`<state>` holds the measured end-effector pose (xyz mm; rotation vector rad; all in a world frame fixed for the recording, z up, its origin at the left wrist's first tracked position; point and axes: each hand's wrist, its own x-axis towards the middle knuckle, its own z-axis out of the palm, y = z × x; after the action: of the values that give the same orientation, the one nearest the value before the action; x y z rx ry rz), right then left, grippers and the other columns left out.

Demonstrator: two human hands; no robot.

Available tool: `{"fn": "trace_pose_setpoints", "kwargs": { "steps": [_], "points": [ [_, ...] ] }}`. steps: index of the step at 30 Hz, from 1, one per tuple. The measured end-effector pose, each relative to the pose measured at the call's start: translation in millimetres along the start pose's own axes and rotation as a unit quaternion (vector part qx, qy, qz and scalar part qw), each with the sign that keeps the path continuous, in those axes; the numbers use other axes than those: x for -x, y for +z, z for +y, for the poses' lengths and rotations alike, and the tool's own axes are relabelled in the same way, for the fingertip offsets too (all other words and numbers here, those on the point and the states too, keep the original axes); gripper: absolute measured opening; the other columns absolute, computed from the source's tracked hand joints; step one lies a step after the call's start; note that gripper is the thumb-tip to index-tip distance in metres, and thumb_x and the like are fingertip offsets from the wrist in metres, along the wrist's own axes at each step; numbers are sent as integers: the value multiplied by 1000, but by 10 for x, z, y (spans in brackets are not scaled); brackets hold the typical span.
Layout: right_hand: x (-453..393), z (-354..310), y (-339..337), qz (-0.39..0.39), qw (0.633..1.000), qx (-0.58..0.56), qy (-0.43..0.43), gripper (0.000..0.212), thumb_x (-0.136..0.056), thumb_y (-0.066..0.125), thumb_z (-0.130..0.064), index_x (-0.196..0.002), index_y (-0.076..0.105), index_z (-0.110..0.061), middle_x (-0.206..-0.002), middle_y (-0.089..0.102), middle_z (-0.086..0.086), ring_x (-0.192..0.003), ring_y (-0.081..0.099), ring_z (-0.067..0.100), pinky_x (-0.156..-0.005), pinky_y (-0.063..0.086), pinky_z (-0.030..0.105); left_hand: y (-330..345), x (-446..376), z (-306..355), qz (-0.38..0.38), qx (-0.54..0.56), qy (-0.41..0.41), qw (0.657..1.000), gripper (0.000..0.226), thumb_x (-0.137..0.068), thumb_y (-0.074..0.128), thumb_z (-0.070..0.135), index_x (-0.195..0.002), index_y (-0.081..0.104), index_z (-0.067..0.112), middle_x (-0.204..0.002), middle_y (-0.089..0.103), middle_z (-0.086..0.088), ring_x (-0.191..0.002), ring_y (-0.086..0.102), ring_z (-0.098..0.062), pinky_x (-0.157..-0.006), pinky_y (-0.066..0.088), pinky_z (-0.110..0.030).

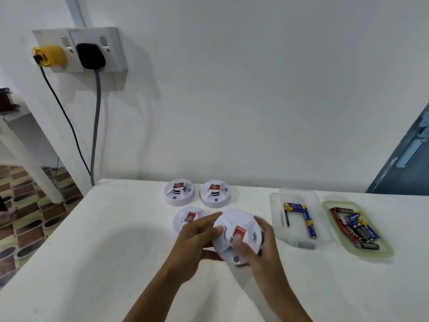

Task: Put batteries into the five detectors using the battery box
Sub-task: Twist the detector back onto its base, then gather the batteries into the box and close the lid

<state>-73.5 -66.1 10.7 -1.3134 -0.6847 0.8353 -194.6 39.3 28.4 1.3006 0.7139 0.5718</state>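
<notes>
Four round white plastic detectors show on a white table [104, 252] that fills the lower half of the frame, its near edge cut off at the bottom. A plain pale wall rises behind, with a double socket [79, 49] in the upper left of the frame carrying a yellow plug [50, 55] and a black plug [91, 55]; their cables drop out of sight behind the table's left corner. A blue door [408, 163] is cropped at the right edge.

At lower centre, both hands hold the held detector [236, 235] raised and tilted: the left hand [195, 238] grips its left rim, the right hand [260, 247], blurred, wraps its right side with fingers across the face. A fifth unit cannot be made out.

Behind the left hand, the half-hidden detector [188, 218] lies flat. Further up sit the rear left detector [179, 192] and the rear right detector [215, 193], each with a red label.

At centre right, the clear, rounded battery box [277, 219] holds a few batteries; just beside it, the green-rimmed lid [385, 249] holds a loose heap of batteries [357, 231], labels mostly unreadable.
</notes>
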Motion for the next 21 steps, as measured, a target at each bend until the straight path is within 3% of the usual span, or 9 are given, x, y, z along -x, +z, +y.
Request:
{"fn": "trace_pose_setpoints", "kwargs": {
  "steps": [3,5,8,11,13,15,18,19,21],
  "points": [
    [-233,-304,-117,-46,958,261,-109,111,-54,87,-51,-142,21,-41,-145,29,-19,-132,34,-5,-100,40,13,-9,-219,213,0,1,18,1000,27,-94,55,13,-118,67,14,-108,73,-13,-97,70,-33,-69,60,-44],
    [-462,-501,-114,-78,876,457,-130,114,-57,78,-65,-148,19,-30,-150,21,-13,-138,22,6,-108,32,22,12,-400,326,3,3,16,1000,25,-94,57,11,-117,67,10,-106,73,-16,-95,70,-36,-67,60,-44],
    [-905,-681,-81,-66,792,586,-160,91,-60,74,-62,-132,38,-21,-129,43,-3,-121,38,20,-93,41,34,89,-751,420,-1,-15,18,1000,26,-94,59,10,-118,65,9,-105,72,-19,-96,69,-38,-77,58,-54],
    [-1368,-683,-142,-69,805,574,-134,63,-55,77,-49,-102,43,-23,-101,50,-2,-95,46,21,-70,43,32,111,-1127,450,24,-89,41,995,31,-95,58,15,-126,61,11,-106,73,-13,-96,70,-28,-79,58,-41],
    [-1654,-630,-217,-81,801,584,-101,56,-52,79,-42,-90,42,-23,-91,50,-1,-86,49,23,-62,41,30,33,-1380,423,66,-280,88,954,39,-96,57,20,-134,56,13,-121,67,-6,-105,64,-20,-79,50,-21],
    [-1859,-564,-272,-99,784,610,-66,53,-52,81,-37,-87,45,-21,-91,53,1,-84,51,23,-59,39,28,-77,-1556,360,54,-442,121,887,45,-93,61,21,-137,52,15,-135,57,-3,-118,57,-19,-83,45,-14],
    [-2063,-429,-306,-132,753,644,-17,51,-55,82,-34,-92,50,-19,-101,59,3,-84,50,21,-59,36,25,-230,-1723,184,-31,-589,82,803,56,-89,64,28,-140,48,15,-144,48,-10,-132,45,-24,-109,35,-31],
    [-2103,-371,-314,-142,748,648,1,53,-56,83,-34,-94,51,-19,-104,60,4,-85,51,21,-62,37,25,-266,-1743,118,-45,-611,60,788,60,-87,65,32,-142,45,18,-147,44,-9,-135,40,-25,-111,32,-34],
    [-2158,-250,-332,-157,741,652,34,56,-55,85,-36,-95,50,-19,-107,60,4,-90,56,22,-66,41,27,-326,-1772,13,-44,-610,38,790,66,-86,65,34,-145,40,24,-153,37,-5,-140,33,-23,-114,31,-37]
  ]
}}
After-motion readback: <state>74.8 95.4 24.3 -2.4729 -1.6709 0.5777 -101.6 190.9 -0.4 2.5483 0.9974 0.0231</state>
